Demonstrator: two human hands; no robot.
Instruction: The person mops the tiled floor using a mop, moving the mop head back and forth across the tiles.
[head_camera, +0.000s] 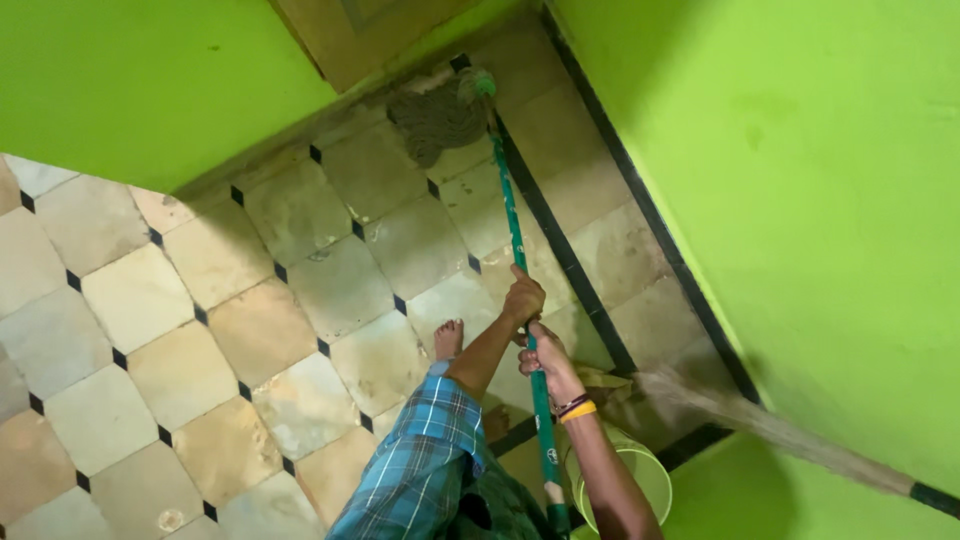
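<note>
Green-handled mop (515, 230), grey string head (437, 120) splayed on tiled floor (300, 290) at the corner; left hand (523, 297) and right hand (547, 355) each in closed grip round the handle.

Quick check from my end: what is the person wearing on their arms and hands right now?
Both forearms are bare, with no sleeves and no gloves. The right hand has bands at the wrist: a yellow band and a darker one just above it. The left hand shows no band or ring that I can make out.
</note>
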